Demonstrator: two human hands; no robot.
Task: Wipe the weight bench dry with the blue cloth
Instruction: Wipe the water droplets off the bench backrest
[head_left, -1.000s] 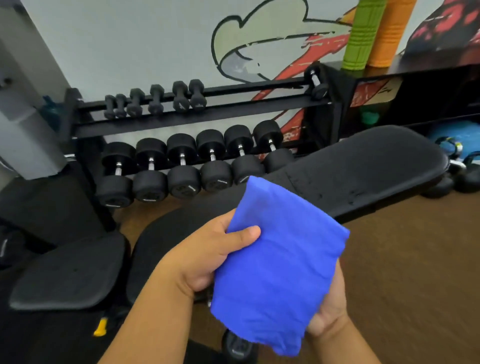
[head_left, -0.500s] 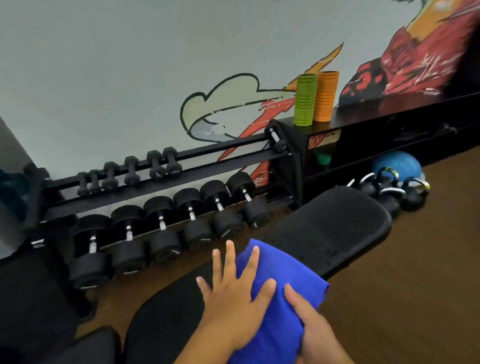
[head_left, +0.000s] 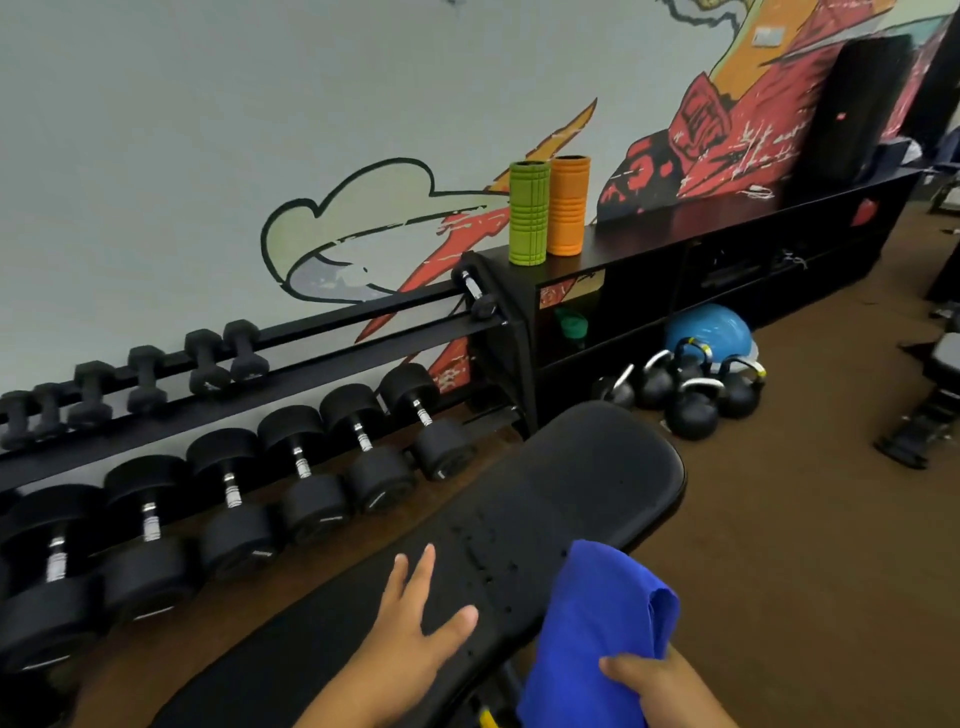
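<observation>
Bench (head_left: 582, 467) runs lower-left to upper-right; right hand (head_left: 649, 680) grips blue cloth (head_left: 592, 623).

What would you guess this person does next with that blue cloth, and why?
Probably lay the blue cloth onto the bench pad and sweep it toward the far end. The right hand grips the cloth at the pad's near edge, droplets dot the pad ahead of it, and the left hand lies open on the pad.

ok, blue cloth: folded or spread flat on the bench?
Bunched, not spread flat. The blue cloth shows folds, gripped by the right hand at the weight bench edge.
</observation>
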